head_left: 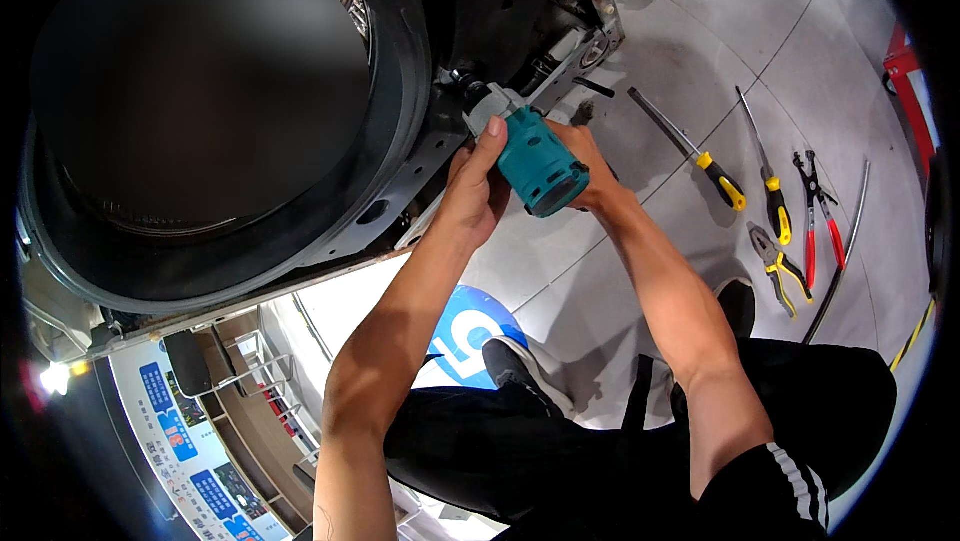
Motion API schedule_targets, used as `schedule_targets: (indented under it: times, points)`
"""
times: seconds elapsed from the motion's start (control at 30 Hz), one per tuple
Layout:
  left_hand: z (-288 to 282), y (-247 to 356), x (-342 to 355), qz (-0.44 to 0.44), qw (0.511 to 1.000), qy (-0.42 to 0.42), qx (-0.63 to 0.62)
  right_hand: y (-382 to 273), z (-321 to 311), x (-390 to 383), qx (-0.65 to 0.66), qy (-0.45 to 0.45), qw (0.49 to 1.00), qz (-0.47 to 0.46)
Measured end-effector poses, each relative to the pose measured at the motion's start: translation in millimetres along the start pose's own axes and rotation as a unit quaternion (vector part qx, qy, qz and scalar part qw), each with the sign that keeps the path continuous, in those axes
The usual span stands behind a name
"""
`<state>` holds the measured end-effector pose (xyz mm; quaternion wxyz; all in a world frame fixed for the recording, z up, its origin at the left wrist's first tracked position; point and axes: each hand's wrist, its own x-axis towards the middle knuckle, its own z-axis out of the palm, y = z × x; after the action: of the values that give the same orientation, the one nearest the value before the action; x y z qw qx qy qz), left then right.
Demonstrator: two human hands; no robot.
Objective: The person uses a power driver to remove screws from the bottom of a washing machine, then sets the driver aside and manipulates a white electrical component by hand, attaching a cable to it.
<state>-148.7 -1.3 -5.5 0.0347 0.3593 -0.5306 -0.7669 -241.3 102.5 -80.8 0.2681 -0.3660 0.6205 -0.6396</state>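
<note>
A teal impact wrench [540,166] with a grey nose is held in both my hands. My left hand [476,186] supports its near side, the thumb lying along the housing by the nose. My right hand [592,166] is closed at the far side, where the grip is largely hidden behind the body. The black socket [468,84] at the tip reaches into the lower corner of an opened front-loading washing machine and meets a fastener there; the exact contact is too small to tell. Beside it runs the machine's grey rubber door gasket [405,141] around the drum opening.
On the tiled floor to the right lie two yellow-and-black screwdrivers [722,181] [777,211], red-handled hose clamp pliers [822,216], combination pliers [780,266] and a thin grey rod or tube [850,241]. A blue round floor marker [470,336] is near my shoe. A metal rack [250,361] stands lower left.
</note>
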Motion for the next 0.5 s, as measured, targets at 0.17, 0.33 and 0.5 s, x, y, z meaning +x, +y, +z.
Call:
schedule_targets:
  times: [0.17, 0.33, 0.5]
  points:
    - [-1.9, -1.2, 1.5, 0.002, 1.0, 0.004, -0.007, -1.1, -0.3, -0.5, 0.013, -0.001, 1.0, -0.011]
    - [-1.6, -1.5, 0.1, -0.003, 1.0, 0.025, -0.013, 2.7, 3.5, 0.0, 0.023, -0.004, 1.0, 0.009]
    - [-0.8, -3.0, -2.6, -0.033, 0.998, 0.05, -0.014, 1.0, 0.0, -0.9, 0.026, -0.01, 0.999, 0.016]
